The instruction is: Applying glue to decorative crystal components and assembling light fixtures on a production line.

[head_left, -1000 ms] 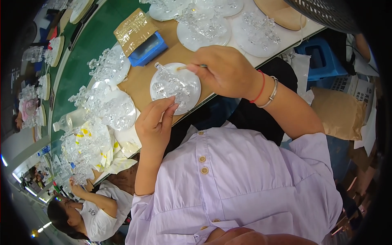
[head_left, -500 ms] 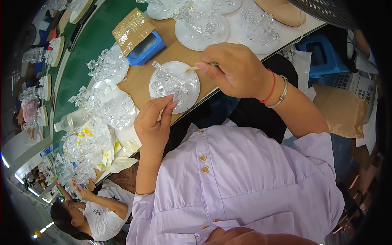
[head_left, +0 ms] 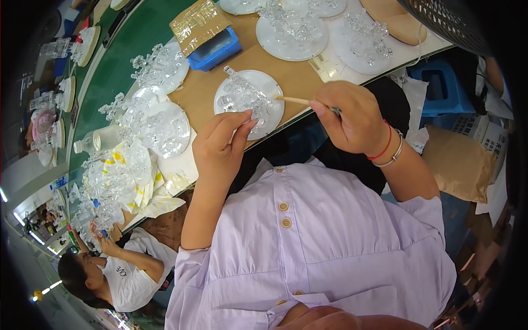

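A round white plate point(head_left: 268, 82) lies on the brown board before me, with a clear plastic piece point(head_left: 239, 91) of knobbly, branching shape on it. The thumb and fingers of my left hand point(head_left: 220, 140) pinch together at the near edge of this piece. In my right hand point(head_left: 352, 118), a thin pale wooden stick point(head_left: 297, 100) is gripped between thumb and fingers. Its tip points left, at the right side of the plate close to the clear plastic. Whether the tip touches the piece I cannot tell.
Beyond the plate stands a blue box point(head_left: 217, 50) with a cardboard flap point(head_left: 198, 25). More white plates point(head_left: 269, 38) with clear pieces lie around. A clear bottle point(head_left: 99, 140) and yellow-patterned wrapping point(head_left: 146, 187) are at left. A co-worker in a white shirt point(head_left: 132, 269) sits lower left.
My right hand has moved right and down, drawing the stick's tip toward the right side of the plate. My left hand keeps its pinch. The whole view has shifted slightly.
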`<move>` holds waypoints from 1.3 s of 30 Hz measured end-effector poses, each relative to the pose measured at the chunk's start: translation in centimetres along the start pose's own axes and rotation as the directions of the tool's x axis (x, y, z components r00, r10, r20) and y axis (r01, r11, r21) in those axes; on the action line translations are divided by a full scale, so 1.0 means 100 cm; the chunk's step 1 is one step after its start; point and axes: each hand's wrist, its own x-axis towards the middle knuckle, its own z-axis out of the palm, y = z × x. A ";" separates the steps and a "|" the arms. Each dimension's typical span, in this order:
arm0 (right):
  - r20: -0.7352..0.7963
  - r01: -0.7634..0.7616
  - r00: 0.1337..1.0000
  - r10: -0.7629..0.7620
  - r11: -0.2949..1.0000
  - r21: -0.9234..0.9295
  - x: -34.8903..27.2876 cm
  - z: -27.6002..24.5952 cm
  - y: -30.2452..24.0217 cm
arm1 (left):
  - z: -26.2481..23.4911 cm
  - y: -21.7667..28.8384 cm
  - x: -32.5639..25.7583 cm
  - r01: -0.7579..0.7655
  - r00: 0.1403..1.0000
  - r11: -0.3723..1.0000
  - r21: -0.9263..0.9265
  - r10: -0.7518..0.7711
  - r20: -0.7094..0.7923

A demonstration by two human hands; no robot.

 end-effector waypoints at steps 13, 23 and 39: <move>0.036 0.060 0.997 -0.065 0.990 0.128 -0.016 0.016 -0.033 | -0.003 0.001 -0.002 -0.004 1.000 1.000 -0.003 0.004 -0.003; -0.031 0.056 0.998 -0.054 0.996 0.073 -0.010 0.017 -0.034 | -0.006 -0.002 0.001 0.005 1.000 0.997 -0.074 -0.004 0.009; -0.545 -0.011 0.710 0.446 0.781 0.625 -0.036 -0.036 -0.024 | -0.068 0.012 0.107 -0.649 0.592 0.724 0.235 0.286 0.754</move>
